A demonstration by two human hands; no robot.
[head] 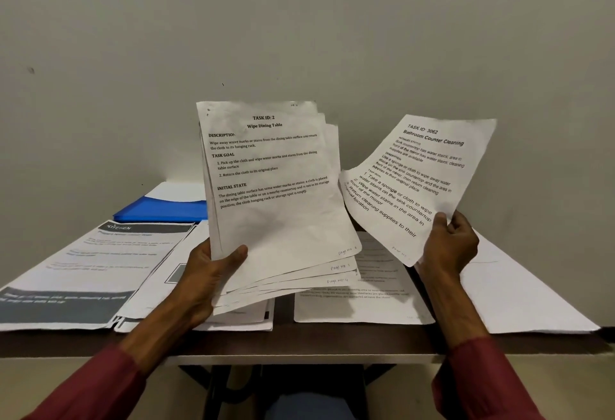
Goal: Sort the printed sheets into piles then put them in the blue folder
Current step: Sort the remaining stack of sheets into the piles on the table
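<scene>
My left hand (pixel 213 273) grips a fanned stack of several printed sheets (pixel 276 206) by its lower left corner, upright above the table; the top sheet is headed "Wipe Dining Table". My right hand (pixel 449 240) pinches a single sheet (pixel 416 180) headed "Bathroom Counter Cleaning" at its lower right edge, tilted to the right of the stack. The blue folder (pixel 163 210) lies flat at the back left of the table, a white sheet showing behind it.
Piles of sheets lie on the dark table (pixel 299 343): a grey-banded "Kitchen" sheet (pixel 83 263) at left, another pile (pixel 159 279) beside it, a text sheet (pixel 362 303) in the middle and a blank white sheet (pixel 519 289) at right. A plain wall stands behind.
</scene>
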